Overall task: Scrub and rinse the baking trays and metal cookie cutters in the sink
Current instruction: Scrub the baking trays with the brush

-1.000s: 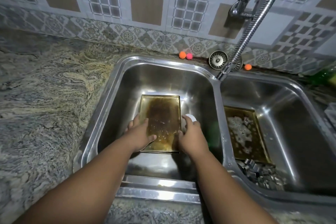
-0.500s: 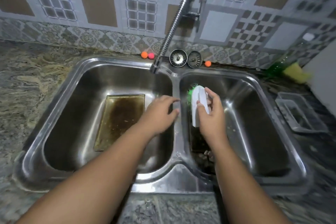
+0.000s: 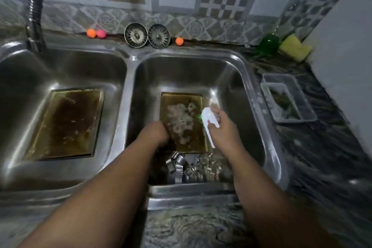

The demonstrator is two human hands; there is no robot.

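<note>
Our right hand (image 3: 223,130) is gripping the brush (image 3: 209,122). Our left hand (image 3: 155,135) is meeting the left rim of the soapy tray (image 3: 184,121), hold unclear. Stiff, slick metal, we are judging: pinch the rim.

Body in view: two arms only. Left forearm (image 3: 112,183) and right forearm (image 3: 258,183) are bare along the whole visible length, surface smooth, both widening toward the lens from wide-angle distortion. Left hand (image 3: 156,134) bare: rounded back and knuckles show, fingertips out of sight. Right hand (image 3: 223,129) bare: thumb and a few fingers (image 3: 218,115) discernible, edges soft with blur. Nail detail too smeared to read. Elbows and above cut by frame edge.
</note>
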